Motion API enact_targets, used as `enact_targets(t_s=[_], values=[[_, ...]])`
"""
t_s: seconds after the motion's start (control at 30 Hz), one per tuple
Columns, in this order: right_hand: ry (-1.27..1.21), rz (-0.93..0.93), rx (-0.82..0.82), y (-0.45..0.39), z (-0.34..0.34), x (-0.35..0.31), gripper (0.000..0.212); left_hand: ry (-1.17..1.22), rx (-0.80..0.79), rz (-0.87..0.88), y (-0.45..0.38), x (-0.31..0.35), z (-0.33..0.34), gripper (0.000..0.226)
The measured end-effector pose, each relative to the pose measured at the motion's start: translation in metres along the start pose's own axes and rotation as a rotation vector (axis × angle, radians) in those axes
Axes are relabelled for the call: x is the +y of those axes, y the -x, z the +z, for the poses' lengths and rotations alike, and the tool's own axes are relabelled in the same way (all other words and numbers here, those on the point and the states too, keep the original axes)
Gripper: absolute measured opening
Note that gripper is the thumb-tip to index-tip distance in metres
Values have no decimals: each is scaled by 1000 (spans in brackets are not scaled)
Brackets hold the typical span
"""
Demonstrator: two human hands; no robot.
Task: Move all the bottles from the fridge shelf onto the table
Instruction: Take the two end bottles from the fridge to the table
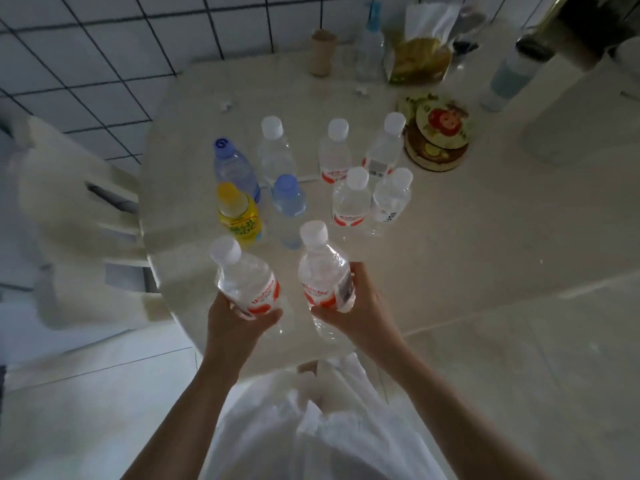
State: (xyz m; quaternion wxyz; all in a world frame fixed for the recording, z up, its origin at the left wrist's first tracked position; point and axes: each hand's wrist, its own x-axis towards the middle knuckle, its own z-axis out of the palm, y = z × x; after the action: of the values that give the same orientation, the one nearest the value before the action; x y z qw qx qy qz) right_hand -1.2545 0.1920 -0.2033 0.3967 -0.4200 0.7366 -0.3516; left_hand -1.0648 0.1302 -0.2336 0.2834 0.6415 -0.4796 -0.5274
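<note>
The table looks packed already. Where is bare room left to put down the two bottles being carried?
Bare tabletop lies right of the standing bottle cluster and below the round tins. A narrow strip along the near edge is also bare. The cluster and the back, by the tissue box, are crowded.

**Clear plastic, white caps, flashes of red and yellow**

The counter (pixel 450 237) shows pale cream all over. The left bottle (pixel 244 282), in the left hand (pixel 235 320), is clear with a white cap and a red-and-white label. The right bottle (pixel 323 271), in the right hand (pixel 356 306), matches it: clear, white cap, red label. Behind them, the yellow bottle (pixel 239 213) glows bright yellow with green print. Two blue-capped bottles (pixel 289 202) are tinted pale blue. The white-capped bottles (pixel 351 199) are clear, some banded red. The round tin (pixel 438 133) carries a red flower on cream, brown at its side. The wall tiles (pixel 104 46) are white with dark grout lines. The person's garment (pixel 311 438) is white.
</note>
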Motion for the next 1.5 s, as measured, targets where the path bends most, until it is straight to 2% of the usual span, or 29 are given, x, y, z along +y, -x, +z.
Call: enact_targets(t_s=[0.2, 0.3, 0.5, 0.67, 0.83, 1.1, 1.5], values=[[10, -129, -77, -55, 8, 7, 68, -81, 130, 24, -26, 0, 4, 72], [17, -161, -123, -76, 8, 15, 66, -160, 135, 67, -41, -2, 5, 71], [-8, -217, -203, -102, 13, 28, 70, -203, 22, 68, -64, -5, -3, 79], [69, -255, -295, -113, 18, 33, 74, -269, -59, 98, -81, -4, -5, 80], [113, -226, -414, -115, 17, 40, 77, -276, -268, 68, -93, -1, -16, 80], [109, -208, -434, -116, 12, 38, 76, -263, -422, 73, -96, 1, -23, 79], [55, -169, -369, -112, 21, 46, 76, -204, -182, 94, -78, -21, -13, 69]])
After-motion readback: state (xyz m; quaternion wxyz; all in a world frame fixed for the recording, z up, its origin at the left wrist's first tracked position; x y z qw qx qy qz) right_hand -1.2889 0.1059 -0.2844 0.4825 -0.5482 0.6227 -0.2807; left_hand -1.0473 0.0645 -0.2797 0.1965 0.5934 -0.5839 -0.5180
